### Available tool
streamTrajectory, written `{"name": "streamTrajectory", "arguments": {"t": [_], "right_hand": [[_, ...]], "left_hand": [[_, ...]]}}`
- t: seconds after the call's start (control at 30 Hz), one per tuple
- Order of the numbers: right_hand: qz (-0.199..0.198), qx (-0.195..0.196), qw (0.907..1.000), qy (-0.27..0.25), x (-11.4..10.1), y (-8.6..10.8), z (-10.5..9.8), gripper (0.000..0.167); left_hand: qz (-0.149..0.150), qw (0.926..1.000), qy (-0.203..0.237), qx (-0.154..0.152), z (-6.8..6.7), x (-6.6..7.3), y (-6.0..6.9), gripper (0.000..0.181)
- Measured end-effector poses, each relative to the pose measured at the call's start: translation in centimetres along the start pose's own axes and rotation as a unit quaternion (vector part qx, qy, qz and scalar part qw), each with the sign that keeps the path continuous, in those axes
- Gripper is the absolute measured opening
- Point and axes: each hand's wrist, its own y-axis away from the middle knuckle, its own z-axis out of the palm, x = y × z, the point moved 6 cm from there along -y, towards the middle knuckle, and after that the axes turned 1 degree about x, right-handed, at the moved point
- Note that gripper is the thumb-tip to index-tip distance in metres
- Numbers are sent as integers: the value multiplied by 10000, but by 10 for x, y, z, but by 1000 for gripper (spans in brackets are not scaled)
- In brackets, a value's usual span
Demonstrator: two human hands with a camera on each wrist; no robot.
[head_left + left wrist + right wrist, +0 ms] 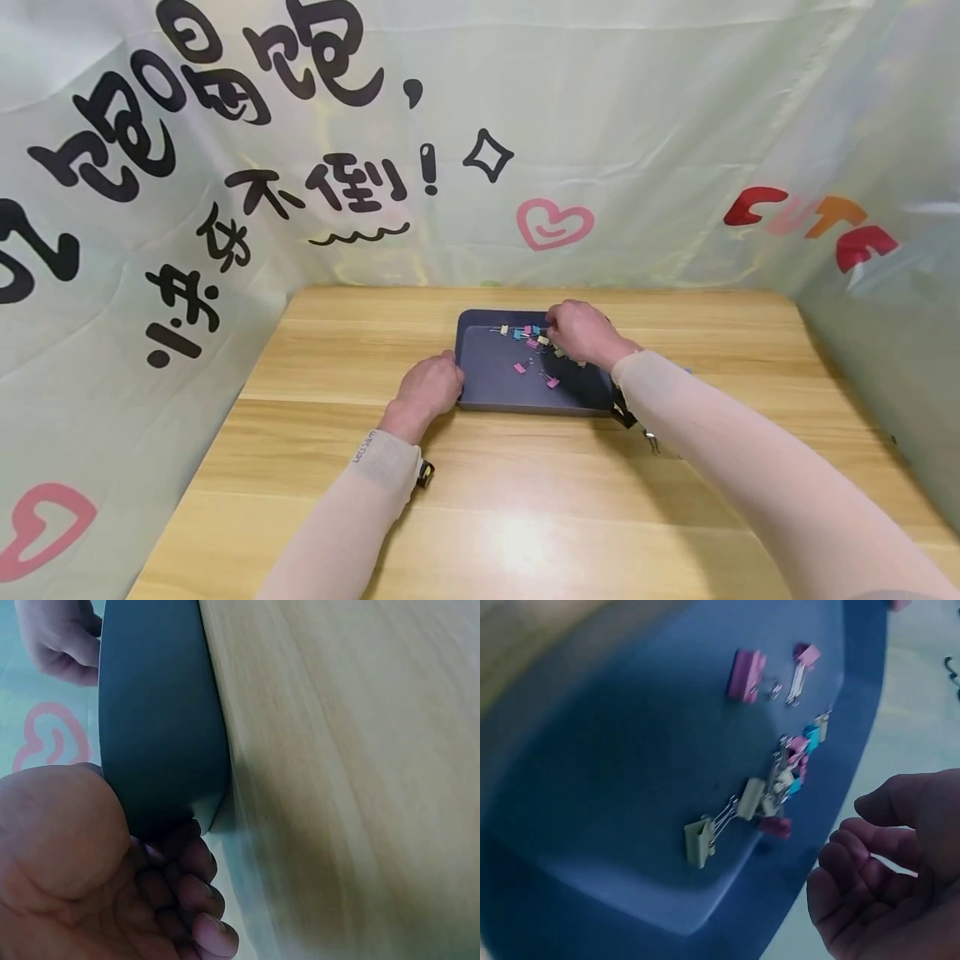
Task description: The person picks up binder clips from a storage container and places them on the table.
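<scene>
A dark rectangular tray [495, 385] lies on the table with several pink, blue and cream binder clips, mostly toward its back. My left hand [429, 388] grips the tray's left side; in the left wrist view its fingers [201, 894] curl at the corner of the tray wall [161, 712]. Over the tray's back right part is my right hand [587, 333]. The right wrist view shows that hand [900, 877] beside the tray rim, fingers loosely bent, thumb apart, with no clip visible in it. A cream clip [699, 841] and a pink clip [746, 676] lie on the tray floor.
On the wooden table [510, 500], a metal-handled clip [652, 442] lies right of the tray, partly by my right sleeve. A small blue object [687, 371] shows beyond that sleeve. A printed cloth [637, 125] hangs behind and at both sides.
</scene>
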Motion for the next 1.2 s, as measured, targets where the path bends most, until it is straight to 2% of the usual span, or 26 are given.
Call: {"name": "streamTrajectory", "arguments": {"t": [0.23, 0.57, 0.73, 0.97, 1.1, 1.2], "right_hand": [[-93, -255, 9990, 344, 5, -13, 10, 35], [-174, -714, 9961, 486, 8, -20, 24, 37], [-37, -903, 9947, 480, 10, -19, 29, 42], [-56, -860, 9945, 600, 11, -15, 27, 30], [107, -859, 9942, 638, 12, -13, 23, 30], [286, -705, 9953, 595, 13, -13, 21, 30]], "left_hand": [[-20, 10000, 58, -34, 2, -1, 0, 22], [-109, 9998, 111, -82, 2, -3, -1, 23], [-193, 9995, 191, -142, 3, -4, -2, 24], [-150, 9996, 164, -151, 4, -3, -2, 23], [-189, 9995, 184, -161, 3, -3, -1, 22], [-247, 9993, 221, -181, 3, -3, -1, 22]]}}
